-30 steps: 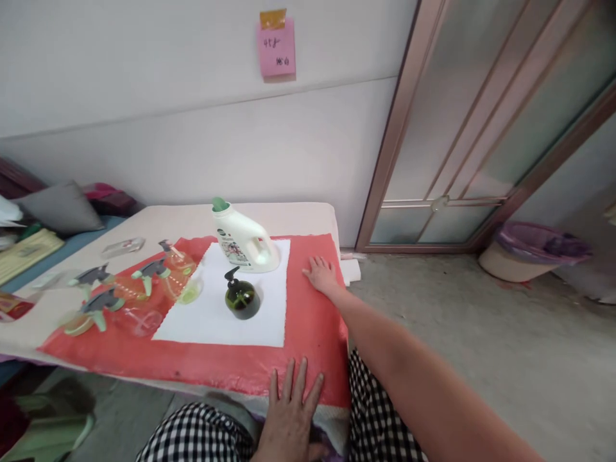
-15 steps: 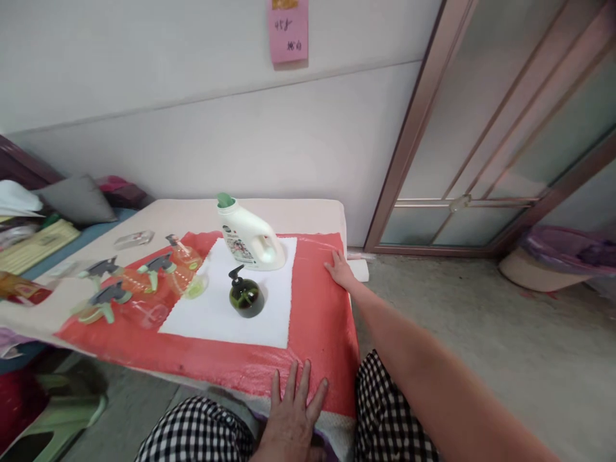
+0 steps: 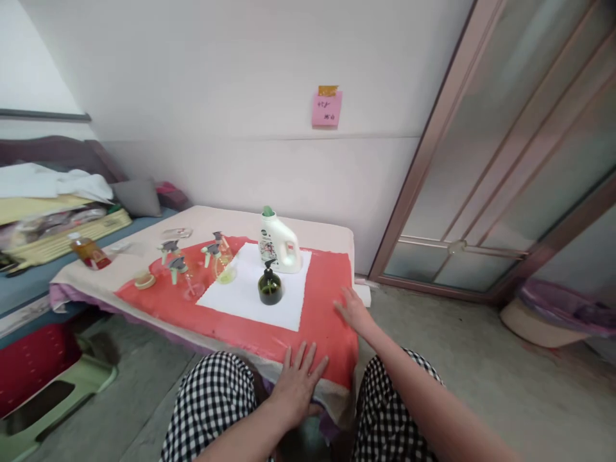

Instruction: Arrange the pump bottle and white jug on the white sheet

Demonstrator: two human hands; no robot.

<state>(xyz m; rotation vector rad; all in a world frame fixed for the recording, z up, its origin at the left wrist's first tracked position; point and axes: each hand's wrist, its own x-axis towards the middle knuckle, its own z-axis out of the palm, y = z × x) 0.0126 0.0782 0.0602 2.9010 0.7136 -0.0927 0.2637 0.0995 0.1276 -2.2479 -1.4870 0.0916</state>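
Left hand (image 3: 299,384): fingers (image 3: 302,355) spread flat, palm down, gripping nothing, pressed on the near edge of the red cloth (image 3: 317,321) where it hangs over the table front. Right hand (image 3: 353,310): fingers (image 3: 342,298) extended and open, holding nothing, laid flat on the same cloth at its right edge, just beside the table corner. Forearms bare; checked black-and-white trousers (image 3: 212,404) below, knees either side of the left hand.

Red cloth: spread across the low table (image 3: 317,231), covering its near and right part. White sheet (image 3: 250,295) laid on the middle of the cloth, well apart from both hands.

On the white sheet: round dark green pump bottle (image 3: 270,287), upright, near the sheet's centre; white jug with green cap (image 3: 278,240) and side handle, upright, just behind the pump bottle at the sheet's far edge.

Left of the sheet: clear spray bottles with grey-green triggers (image 3: 192,266), some upright, some tilted, grouped on the cloth. Small roll of tape (image 3: 144,280) beside them at the cloth's left edge. Amber bottle with red label (image 3: 89,251) lying at the table's far left corner.

Surroundings: pink sticky note (image 3: 326,108) on the wall above the table; sliding glass door (image 3: 505,179) at right; folded bedding (image 3: 52,192) at left; green stool (image 3: 58,398) on the floor, lower left.
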